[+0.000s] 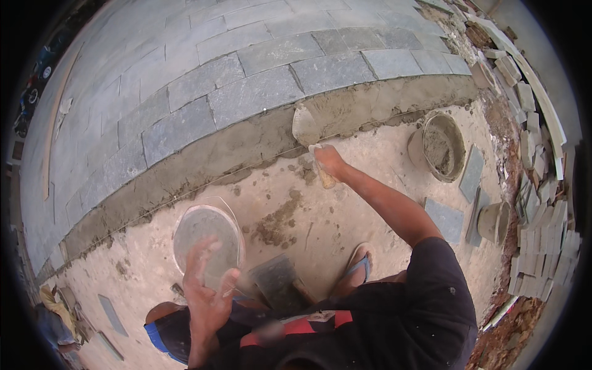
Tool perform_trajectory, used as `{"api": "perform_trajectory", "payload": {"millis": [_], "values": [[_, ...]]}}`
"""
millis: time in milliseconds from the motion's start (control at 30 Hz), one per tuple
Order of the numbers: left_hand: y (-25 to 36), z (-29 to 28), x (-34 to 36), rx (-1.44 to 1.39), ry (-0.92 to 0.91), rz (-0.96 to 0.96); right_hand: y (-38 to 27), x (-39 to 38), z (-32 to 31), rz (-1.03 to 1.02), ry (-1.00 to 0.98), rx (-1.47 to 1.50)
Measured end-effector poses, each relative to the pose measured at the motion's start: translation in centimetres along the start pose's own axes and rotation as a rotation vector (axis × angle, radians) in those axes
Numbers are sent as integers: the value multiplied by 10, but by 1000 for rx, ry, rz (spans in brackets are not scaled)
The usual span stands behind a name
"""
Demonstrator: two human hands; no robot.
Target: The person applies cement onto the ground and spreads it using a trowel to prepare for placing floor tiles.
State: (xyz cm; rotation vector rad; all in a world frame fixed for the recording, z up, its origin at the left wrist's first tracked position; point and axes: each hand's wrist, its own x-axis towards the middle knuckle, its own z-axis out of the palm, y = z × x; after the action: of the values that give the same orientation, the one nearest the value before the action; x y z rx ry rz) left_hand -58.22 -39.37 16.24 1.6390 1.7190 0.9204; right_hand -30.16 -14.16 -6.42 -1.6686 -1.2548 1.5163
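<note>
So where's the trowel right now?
In the head view, just above centre, the trowel is in the person's right hand, its blade over the mortar strip that borders the laid grey slabs.

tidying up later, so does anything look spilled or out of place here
Yes, a dark, smeared patch, probably dropped mortar, lies on the floor, right of the pale bucket. It looks odd because it sits apart from the mortar strip beside the tiles.

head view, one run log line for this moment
right hand: holding trowel | trowel: blade at mortar strip | left hand: open, empty
</note>
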Motion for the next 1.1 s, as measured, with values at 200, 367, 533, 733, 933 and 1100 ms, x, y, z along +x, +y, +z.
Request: {"api": "perform_trajectory", "payload": {"millis": [200,367,533,733,933,1100], "values": [[2,-4,3,-3,-20,21,3,18,-22,-348,-112,-980],[2,-7,1,-69,-40,-6,17,25,-87,-169,177,-988],[-3,-3,1,-82,-17,-15,23,36,-163,-463,155,-1395],[1,4,10,-69,-53,7,30,57,-193,-393,164,-972],[6,8,16,-67,-74,7,33,64,-195,-390,134,-903],[4,11,18,-86,-60,8,21,60,-197,-465,52,-997]]}}
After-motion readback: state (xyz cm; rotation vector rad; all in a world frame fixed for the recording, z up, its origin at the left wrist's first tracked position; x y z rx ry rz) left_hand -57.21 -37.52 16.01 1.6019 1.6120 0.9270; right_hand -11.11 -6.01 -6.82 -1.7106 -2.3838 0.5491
